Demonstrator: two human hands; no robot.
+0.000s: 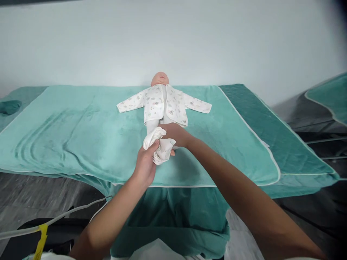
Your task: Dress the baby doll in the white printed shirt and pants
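Note:
A baby doll (159, 78) lies on its back, head towards the wall, in a white printed jacket (154, 103) with sleeves spread. Its pale leg (152, 125) shows below the hem. Over the lower legs is a bunched white printed baby garment (162, 151); its exact kind is hidden by the folds. My left hand (146, 162) is closed on this garment from the near left, thumb on top. Bent at the wrist, my right hand (175, 133) reaches in from the right against the garment and the doll's legs. Cloth covers its fingers.
A light teal blanket (94, 144) lies under the doll on a table with a darker teal cover (292, 144). Behind stands a white wall (173, 36). A pale cable (59, 216) with a yellow tag (40, 242) runs at the lower left. Metal bars show at far right.

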